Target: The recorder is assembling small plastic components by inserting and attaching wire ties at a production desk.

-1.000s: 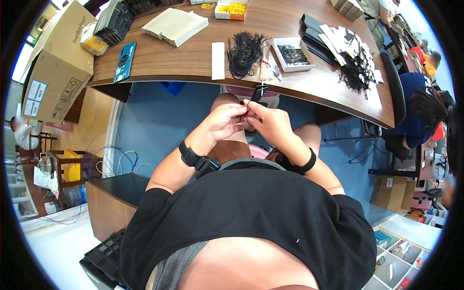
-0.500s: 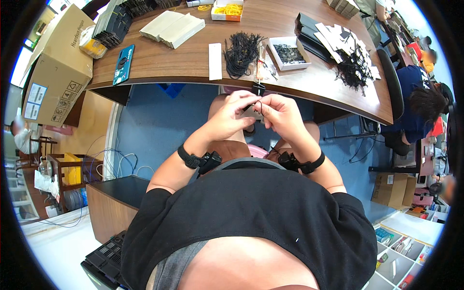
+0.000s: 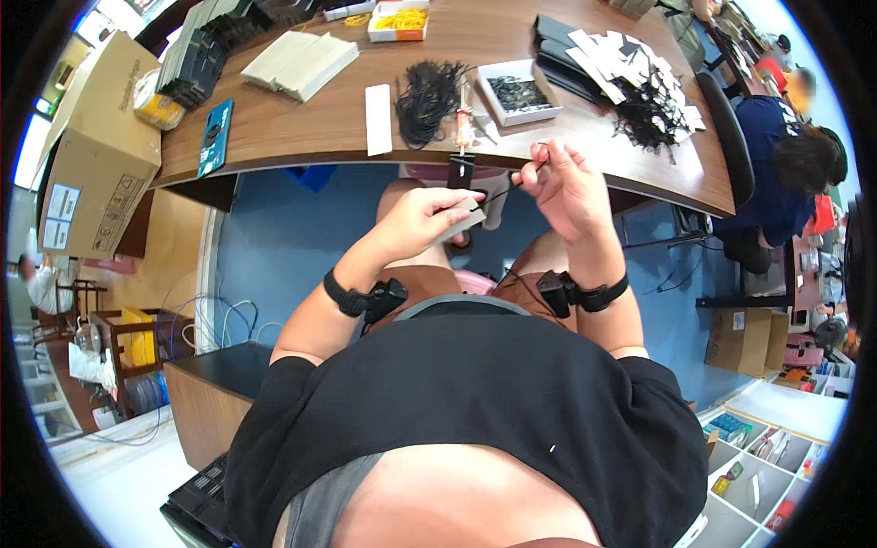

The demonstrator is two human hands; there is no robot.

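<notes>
Blue flooring (image 3: 301, 242) showed below a wood-grain bench (image 3: 301, 128); positions were logged from the black cord bundle (image 3: 422, 108) lying on it.

Nearest the wearer, short of the bundle, the left hand (image 3: 422, 219) held a pale flat piece (image 3: 466, 221), its grip clamped on one end between thumb and fingers. The right hand (image 3: 568, 187), short of the bundle and to its right, had its grip pinched together on a thin black cord (image 3: 501, 194), which ran across to the left fingertips.

Change noted: half a second earlier the hands had been close together and the pale piece was not visible; they now stood apart, with the cord extended between them. For the work in hand, this was judged to be a drawing-out of the cord against the held piece. Whether it passed through the piece could not be told.

Farther off, a white strip (image 3: 378, 120) lay just left of the bundle, and a white box (image 3: 534, 116) of small black pieces stood to its right. Well right of it were heaped white tags (image 3: 630, 68) with black cords. Beyond the bundle stood a box of yellow items (image 3: 399, 35).
</notes>
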